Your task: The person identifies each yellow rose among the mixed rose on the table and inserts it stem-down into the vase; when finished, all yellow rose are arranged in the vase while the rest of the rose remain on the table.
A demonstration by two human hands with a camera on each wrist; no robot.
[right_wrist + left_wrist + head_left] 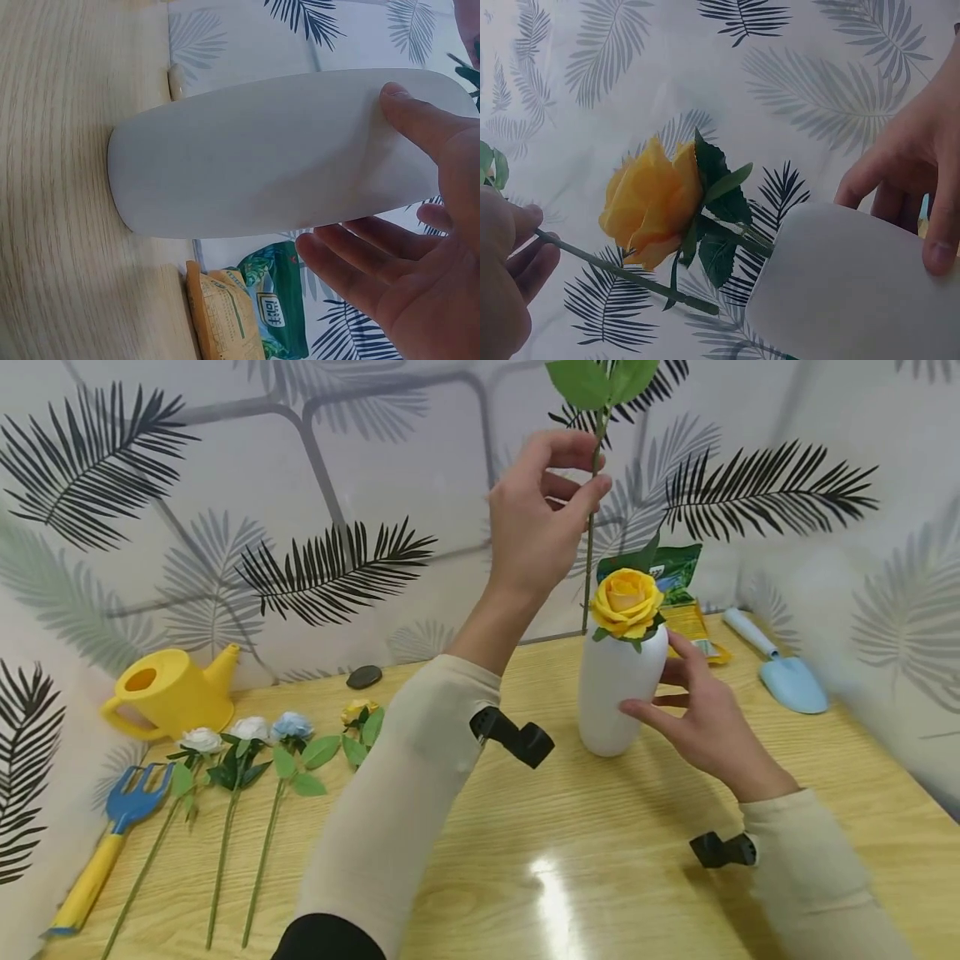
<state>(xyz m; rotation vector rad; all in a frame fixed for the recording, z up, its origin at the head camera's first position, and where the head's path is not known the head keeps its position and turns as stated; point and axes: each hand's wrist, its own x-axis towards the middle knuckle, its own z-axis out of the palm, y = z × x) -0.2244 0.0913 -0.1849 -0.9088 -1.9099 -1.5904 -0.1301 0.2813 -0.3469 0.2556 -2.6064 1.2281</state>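
Note:
My left hand point(536, 514), raised beside the vase, pinches a green flower stem point(590, 556) between thumb and fingers. Leaves point(600, 381) show above it; the bloom lies out of the head view. The stem's cut end hangs near the vase mouth, outside it, in the left wrist view. A white vase point(615, 693) stands upright on the table with one yellow rose point(627, 602) in it. My right hand point(701, 714) holds the vase from the right, thumb point(420, 116) on the near side and fingers round the far side.
At left lie two white roses point(249, 729), a blue one point(291, 727) and a yellow one point(358, 712). A yellow watering can point(176, 693), hand fork point(112, 852) and black stone point(364, 677) are there too. Behind the vase are packets point(686, 627); a blue trowel point(791, 681) lies right.

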